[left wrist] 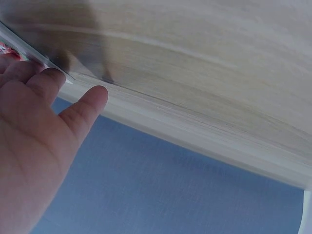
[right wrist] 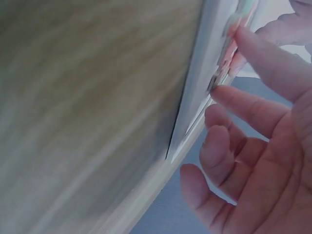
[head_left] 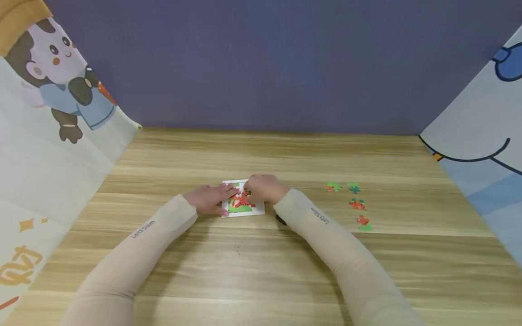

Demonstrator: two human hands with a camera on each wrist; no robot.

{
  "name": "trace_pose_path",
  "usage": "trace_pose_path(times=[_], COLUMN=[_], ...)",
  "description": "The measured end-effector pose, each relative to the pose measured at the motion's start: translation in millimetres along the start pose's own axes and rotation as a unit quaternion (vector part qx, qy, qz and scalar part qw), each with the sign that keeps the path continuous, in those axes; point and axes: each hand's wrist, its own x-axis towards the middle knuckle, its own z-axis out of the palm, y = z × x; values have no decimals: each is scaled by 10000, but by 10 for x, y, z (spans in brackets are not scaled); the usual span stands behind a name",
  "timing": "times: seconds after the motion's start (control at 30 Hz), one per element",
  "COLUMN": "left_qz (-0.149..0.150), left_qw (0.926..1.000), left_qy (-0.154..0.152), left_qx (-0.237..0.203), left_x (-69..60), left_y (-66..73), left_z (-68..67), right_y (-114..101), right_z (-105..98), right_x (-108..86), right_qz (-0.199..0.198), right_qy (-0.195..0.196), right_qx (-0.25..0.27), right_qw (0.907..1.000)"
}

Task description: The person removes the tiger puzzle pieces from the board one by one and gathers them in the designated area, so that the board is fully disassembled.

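A white puzzle board (head_left: 258,210) lies on the table, with a partly assembled orange and green animal picture (head_left: 240,208) on it. My left hand (head_left: 209,199) rests on the board's left side with its fingers spread, some of them over the picture. In the left wrist view its fingertips (left wrist: 51,78) lie along the board's edge. Over the upper right of the picture, my right hand (head_left: 265,187) pinches a puzzle piece (right wrist: 218,74) between thumb and index finger, right at the board surface. Its other fingers curl loosely. The piece is mostly hidden in the head view.
Several loose puzzle pieces (head_left: 357,204), orange and green, lie apart on the wooden table (head_left: 244,280) to the right. A small black object (head_left: 280,220) shows beside the right wrist. A dark blue-grey panel (head_left: 261,68) stands behind the table, with printed cartoon panels on both sides.
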Motion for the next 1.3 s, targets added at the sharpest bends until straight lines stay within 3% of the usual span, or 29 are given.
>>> trace_pose_path(times=[0.4,0.73,1.0,1.3], left_qz=[-2,-40,-43,-27], left_qw=[10000,10000,9999,10000], left_qy=[26,29,29,-34], left_qx=[27,56,98,20], left_x=[-3,15,22,12], left_y=[8,-7,-24,-8], left_z=[2,21,13,6], right_y=[-17,-6,30,72], right_z=[-21,-61,-110,-103], right_x=[16,-19,-69,-135], right_qz=[230,175,-251,-277], right_qy=[-144,97,528,707], right_qx=[414,871,1693,2313], right_qw=[9988,9960,9838,9699])
